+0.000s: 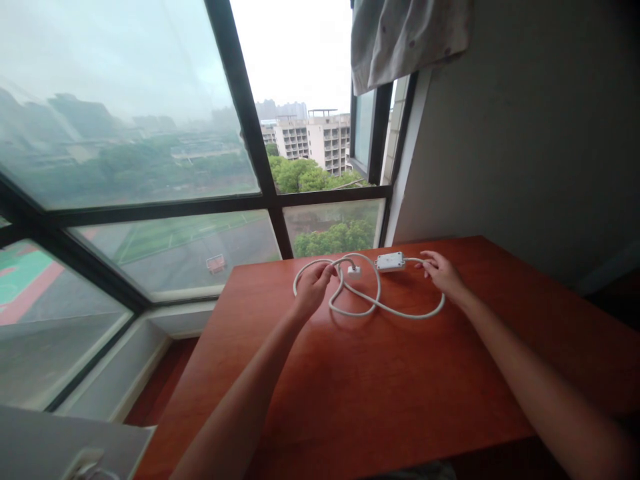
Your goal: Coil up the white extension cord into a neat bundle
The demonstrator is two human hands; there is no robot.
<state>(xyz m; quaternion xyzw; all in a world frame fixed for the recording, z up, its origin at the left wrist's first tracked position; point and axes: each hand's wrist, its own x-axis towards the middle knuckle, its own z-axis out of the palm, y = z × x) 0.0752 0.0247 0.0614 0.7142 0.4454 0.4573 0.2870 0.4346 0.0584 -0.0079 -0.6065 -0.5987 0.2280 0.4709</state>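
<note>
A white cable [407, 315] lies in loose loops on the reddish-brown table [380, 387]. One end carries a white rectangular box [390, 261] with small dark spots at its corners; the other ends in a white plug [354, 271]. My left hand [315, 287] pinches the cable a short way from the plug, at the left of the loops. On the right, my right hand [440, 275] has its thumb and fingers closed round the cable just beyond the box. The box appears slightly raised off the tabletop.
Dark-framed windows [270, 200] rise behind the table's far edge, with one pane [365, 127] swung open. A pale curtain [405, 40] hangs at upper right beside a grey wall [520, 133]. At lower left stands a white surface [65, 440].
</note>
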